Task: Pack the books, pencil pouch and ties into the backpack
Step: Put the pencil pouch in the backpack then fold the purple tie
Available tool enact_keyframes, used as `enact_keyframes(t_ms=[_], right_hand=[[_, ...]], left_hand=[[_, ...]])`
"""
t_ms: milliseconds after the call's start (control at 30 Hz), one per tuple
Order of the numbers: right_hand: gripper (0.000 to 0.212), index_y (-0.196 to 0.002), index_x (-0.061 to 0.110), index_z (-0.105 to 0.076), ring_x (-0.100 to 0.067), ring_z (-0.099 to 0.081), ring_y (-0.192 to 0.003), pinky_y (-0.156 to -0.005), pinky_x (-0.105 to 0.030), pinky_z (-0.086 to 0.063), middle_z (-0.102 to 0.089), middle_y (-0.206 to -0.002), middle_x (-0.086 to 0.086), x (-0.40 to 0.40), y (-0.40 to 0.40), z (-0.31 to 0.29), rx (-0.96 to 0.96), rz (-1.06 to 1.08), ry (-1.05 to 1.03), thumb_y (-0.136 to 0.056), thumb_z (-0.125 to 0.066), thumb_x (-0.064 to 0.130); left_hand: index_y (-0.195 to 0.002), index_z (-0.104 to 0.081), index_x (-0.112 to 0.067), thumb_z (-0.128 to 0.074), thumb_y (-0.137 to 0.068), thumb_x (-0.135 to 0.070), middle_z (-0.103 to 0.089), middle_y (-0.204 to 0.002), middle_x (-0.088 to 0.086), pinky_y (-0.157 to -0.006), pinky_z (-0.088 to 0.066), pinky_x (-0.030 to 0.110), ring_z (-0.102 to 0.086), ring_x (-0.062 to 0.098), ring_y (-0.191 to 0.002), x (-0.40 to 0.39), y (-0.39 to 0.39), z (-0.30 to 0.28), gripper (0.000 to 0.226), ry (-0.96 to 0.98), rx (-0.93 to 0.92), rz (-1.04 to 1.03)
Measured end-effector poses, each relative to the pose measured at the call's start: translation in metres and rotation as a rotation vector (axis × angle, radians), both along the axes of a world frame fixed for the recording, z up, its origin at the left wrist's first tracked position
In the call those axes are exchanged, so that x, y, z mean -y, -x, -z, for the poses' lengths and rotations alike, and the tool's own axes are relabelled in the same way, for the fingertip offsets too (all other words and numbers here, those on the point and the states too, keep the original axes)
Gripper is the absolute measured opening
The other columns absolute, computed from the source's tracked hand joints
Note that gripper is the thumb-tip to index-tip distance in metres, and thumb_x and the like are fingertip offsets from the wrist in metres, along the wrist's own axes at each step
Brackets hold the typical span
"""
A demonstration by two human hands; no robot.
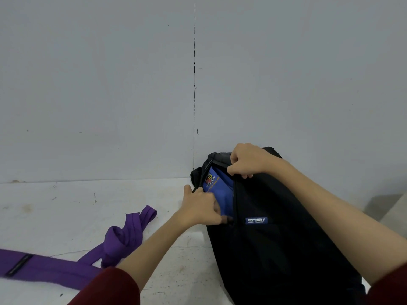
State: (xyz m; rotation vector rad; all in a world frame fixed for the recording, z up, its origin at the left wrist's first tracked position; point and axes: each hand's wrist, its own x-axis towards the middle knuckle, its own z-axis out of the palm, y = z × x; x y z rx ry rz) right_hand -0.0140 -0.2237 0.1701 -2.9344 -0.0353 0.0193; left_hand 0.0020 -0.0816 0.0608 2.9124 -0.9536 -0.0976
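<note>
A black backpack (275, 238) with a small blue logo patch leans against the grey wall at the right. Its top opening is spread apart, and a blue book (220, 190) with a crest on its cover shows inside. My right hand (248, 160) grips the upper edge of the opening. My left hand (201, 208) has its fingers curled round the left edge of the opening, beside the blue book. A purple tie (123, 238), knotted, lies on the white surface to the left of my left forearm.
The white surface (66, 205) is scuffed and meets the grey wall (110, 84) just behind the backpack. A vertical seam runs down the wall above the bag. A pale object edge (394, 208) shows at the far right.
</note>
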Motion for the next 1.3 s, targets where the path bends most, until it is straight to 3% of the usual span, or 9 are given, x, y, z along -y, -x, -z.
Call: enact_keyframes(t_ms=[133, 367, 467, 633, 800, 1000, 1100, 1233, 1300], right_hand=[[0.029, -0.055, 0.015, -0.047, -0.020, -0.053, -0.057, -0.054, -0.023, -0.039, -0.053, -0.055, 0.000, -0.004, 0.003, 0.006, -0.059, -0.035, 0.053, -0.078, -0.061, 0.021], [0.029, -0.084, 0.017, -0.046, -0.028, -0.058, -0.103, -0.082, -0.032, -0.037, -0.063, -0.109, -0.008, -0.018, 0.008, 0.049, -0.032, -0.107, 0.347, -0.087, -0.059, 0.042], [0.021, -0.088, 0.015, -0.049, -0.028, -0.058, -0.102, -0.083, -0.034, -0.037, -0.061, -0.105, -0.007, -0.029, 0.004, 0.043, 0.063, -0.096, 0.308, -0.087, -0.056, 0.035], [0.031, -0.063, 0.016, -0.043, -0.023, -0.054, -0.075, -0.060, -0.028, -0.032, -0.058, -0.081, -0.003, -0.085, -0.001, 0.045, 0.138, -0.160, 0.117, -0.088, -0.054, 0.032], [0.013, -0.079, 0.014, -0.055, -0.024, -0.057, -0.086, -0.065, -0.029, -0.036, -0.062, -0.091, -0.005, -0.162, -0.011, 0.086, -0.045, -0.289, -0.055, -0.085, -0.057, 0.025], [0.043, -0.127, 0.022, -0.050, -0.024, -0.052, -0.106, -0.077, -0.029, -0.040, -0.045, -0.119, -0.003, -0.223, -0.022, 0.151, -0.270, -0.478, -0.056, -0.085, -0.057, 0.012], [0.028, -0.113, 0.014, -0.060, -0.026, -0.054, -0.100, -0.074, -0.031, -0.041, -0.045, -0.118, -0.005, -0.232, -0.024, 0.164, -0.233, -0.437, -0.066, -0.085, -0.062, 0.017], [0.017, -0.090, 0.003, -0.068, -0.017, -0.051, -0.083, -0.072, -0.024, -0.039, -0.054, -0.095, -0.001, -0.228, -0.030, 0.153, -0.128, -0.337, -0.396, -0.089, -0.060, 0.017], [0.018, -0.080, 0.001, -0.066, -0.015, -0.054, -0.073, -0.066, -0.019, -0.040, -0.062, -0.082, -0.005, -0.231, -0.031, 0.125, -0.045, -0.235, -0.586, -0.090, -0.058, 0.013]], left_hand=[[-0.073, -0.069, -0.030, -0.056, -0.082, -0.059, -0.063, -0.086, -0.014, -0.084, -0.021, 0.036, -0.051, 0.009, -0.089, -0.013, -0.006, -0.014, 0.033, 0.175, -0.220, -0.044], [-0.084, -0.075, -0.022, -0.070, -0.083, -0.026, -0.073, -0.083, -0.009, -0.082, -0.049, 0.028, -0.067, 0.013, -0.081, -0.067, -0.011, -0.009, 0.007, 0.805, -0.427, -0.091], [-0.085, -0.074, -0.023, -0.068, -0.085, -0.025, -0.074, -0.081, -0.009, -0.081, -0.051, 0.029, -0.068, 0.012, -0.085, -0.097, -0.008, 0.002, 0.007, 0.844, -0.425, -0.125], [-0.084, -0.065, -0.037, -0.067, -0.085, -0.027, -0.065, -0.094, -0.012, -0.078, -0.043, 0.017, -0.058, 0.000, -0.086, -0.168, -0.003, 0.030, 0.011, 0.632, -0.285, -0.286], [-0.139, -0.037, -0.027, -0.062, -0.081, -0.055, -0.039, -0.140, 0.001, -0.100, -0.039, 0.037, -0.043, 0.023, -0.123, -0.219, 0.005, 0.062, 0.069, 0.218, -0.172, -0.522], [-0.102, -0.064, -0.009, -0.063, -0.078, -0.009, -0.063, -0.089, 0.001, -0.065, -0.038, 0.005, -0.060, 0.019, -0.087, -0.241, 0.015, 0.073, 0.024, 0.595, -0.215, -0.498], [-0.088, -0.066, -0.014, -0.069, -0.075, -0.003, -0.063, -0.078, -0.006, -0.063, -0.040, 0.003, -0.058, 0.015, -0.079, -0.257, 0.008, 0.060, 0.017, 0.809, -0.167, -0.503], [-0.097, -0.065, -0.014, -0.075, -0.078, -0.021, -0.069, -0.091, 0.006, -0.060, -0.052, 0.024, -0.065, 0.018, -0.079, -0.277, -0.008, 0.020, 0.023, 1.159, -0.364, -0.605], [-0.105, -0.062, -0.019, -0.069, -0.083, -0.034, -0.069, -0.091, 0.003, -0.052, -0.049, 0.020, -0.063, 0.011, -0.072, -0.288, -0.013, -0.005, 0.027, 1.109, -0.421, -0.545]])
